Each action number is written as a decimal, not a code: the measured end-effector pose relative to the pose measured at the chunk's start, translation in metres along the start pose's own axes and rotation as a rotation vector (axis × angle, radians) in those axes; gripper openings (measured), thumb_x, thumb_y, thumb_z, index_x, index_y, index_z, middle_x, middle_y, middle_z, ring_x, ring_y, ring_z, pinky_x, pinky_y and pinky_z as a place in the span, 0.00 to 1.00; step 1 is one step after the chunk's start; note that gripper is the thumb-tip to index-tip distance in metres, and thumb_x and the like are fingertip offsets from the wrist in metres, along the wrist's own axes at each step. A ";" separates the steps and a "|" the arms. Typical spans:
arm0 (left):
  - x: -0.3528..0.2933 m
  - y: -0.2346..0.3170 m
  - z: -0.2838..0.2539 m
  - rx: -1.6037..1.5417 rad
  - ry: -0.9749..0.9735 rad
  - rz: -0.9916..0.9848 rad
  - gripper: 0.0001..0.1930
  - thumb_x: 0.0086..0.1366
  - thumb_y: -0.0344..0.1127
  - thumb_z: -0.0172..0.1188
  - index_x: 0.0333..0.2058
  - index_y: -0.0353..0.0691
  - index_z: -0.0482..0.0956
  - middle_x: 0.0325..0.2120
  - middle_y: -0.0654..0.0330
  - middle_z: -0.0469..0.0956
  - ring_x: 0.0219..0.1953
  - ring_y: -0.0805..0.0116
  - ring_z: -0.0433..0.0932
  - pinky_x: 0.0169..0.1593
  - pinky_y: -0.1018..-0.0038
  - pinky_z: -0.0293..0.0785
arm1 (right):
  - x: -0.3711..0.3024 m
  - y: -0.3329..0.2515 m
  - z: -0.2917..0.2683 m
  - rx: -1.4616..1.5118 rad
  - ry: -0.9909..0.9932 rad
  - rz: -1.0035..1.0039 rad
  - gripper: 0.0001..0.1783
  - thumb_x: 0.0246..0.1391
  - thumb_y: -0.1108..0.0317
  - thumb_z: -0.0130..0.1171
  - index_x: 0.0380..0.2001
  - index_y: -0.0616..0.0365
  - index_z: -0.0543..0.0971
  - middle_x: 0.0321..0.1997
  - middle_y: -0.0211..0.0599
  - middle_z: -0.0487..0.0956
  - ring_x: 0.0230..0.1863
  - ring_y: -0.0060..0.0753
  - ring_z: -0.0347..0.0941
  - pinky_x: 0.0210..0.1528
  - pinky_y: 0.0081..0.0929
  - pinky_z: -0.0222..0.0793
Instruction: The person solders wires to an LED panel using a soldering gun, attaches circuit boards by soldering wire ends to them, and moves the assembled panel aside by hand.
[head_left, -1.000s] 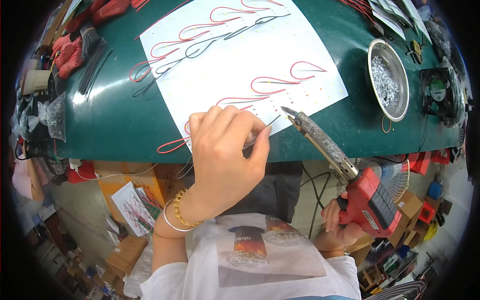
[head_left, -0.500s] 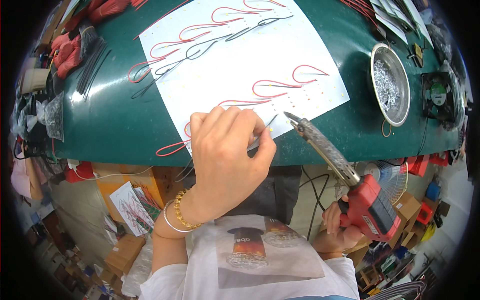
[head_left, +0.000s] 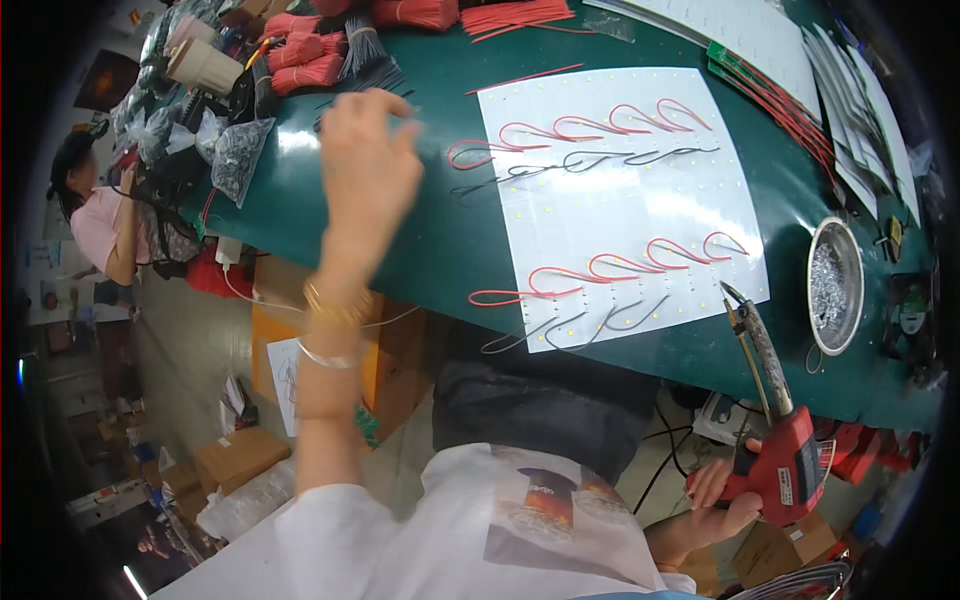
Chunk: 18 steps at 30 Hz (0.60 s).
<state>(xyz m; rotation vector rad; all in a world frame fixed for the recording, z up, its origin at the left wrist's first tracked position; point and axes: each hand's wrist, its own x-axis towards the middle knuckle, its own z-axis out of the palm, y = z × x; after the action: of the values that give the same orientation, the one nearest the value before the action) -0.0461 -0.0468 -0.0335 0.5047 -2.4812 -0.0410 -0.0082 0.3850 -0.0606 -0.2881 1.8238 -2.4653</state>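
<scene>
My right hand (head_left: 716, 492) grips a red soldering gun (head_left: 786, 466) by its handle. The gun's long metal barrel points up and left, its tip at the lower right edge of a white circuit board sheet (head_left: 610, 215). Red wire loops (head_left: 625, 264) and black wires (head_left: 640, 318) stand along the sheet in an upper and a lower row. Far to the left, my left hand (head_left: 368, 165) is over the green table beside a bunch of loose black wires (head_left: 375, 76). Its fingers are smeared by motion, so whether they hold a wire cannot be made out.
Bundles of red wire (head_left: 305, 62) lie at the far left, near a bag of small parts (head_left: 240, 160). A metal bowl (head_left: 858, 290) of silvery bits stands at the right, with a black fan (head_left: 908, 315) beyond it. White sheets (head_left: 850, 120) are stacked at the back right.
My left hand has left the lower row of the sheet and moved left and away, toward the black wires. The view has swung left. My right hand still holds the soldering gun.
</scene>
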 end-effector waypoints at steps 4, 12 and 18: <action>0.027 -0.086 0.022 -0.268 -0.267 -0.275 0.10 0.52 0.26 0.59 0.36 0.39 0.74 0.32 0.53 0.76 0.40 0.51 0.72 0.42 0.60 0.66 | 0.002 0.000 0.006 0.023 -0.060 0.062 0.39 0.55 0.45 0.53 0.53 0.73 0.59 0.10 0.27 0.63 0.07 0.19 0.57 0.12 0.17 0.57; 0.020 -0.064 0.027 -0.060 -0.203 0.083 0.20 0.48 0.15 0.47 0.42 0.37 0.68 0.38 0.47 0.70 0.42 0.45 0.71 0.46 0.59 0.68 | -0.003 0.000 0.005 -0.013 -0.027 0.095 0.41 0.54 0.46 0.55 0.54 0.74 0.58 0.10 0.28 0.64 0.08 0.21 0.59 0.13 0.17 0.55; 0.012 -0.044 0.013 -0.167 -0.065 0.037 0.05 0.62 0.24 0.48 0.36 0.34 0.71 0.31 0.51 0.72 0.32 0.56 0.73 0.36 0.67 0.68 | -0.003 -0.003 0.003 -0.041 -0.020 0.089 0.39 0.56 0.45 0.53 0.53 0.74 0.59 0.09 0.26 0.63 0.08 0.19 0.58 0.12 0.17 0.55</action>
<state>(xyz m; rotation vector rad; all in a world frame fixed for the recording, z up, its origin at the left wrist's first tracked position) -0.0476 -0.0935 -0.0438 0.3912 -2.5217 -0.2517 -0.0042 0.3836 -0.0578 -0.2274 1.8396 -2.3607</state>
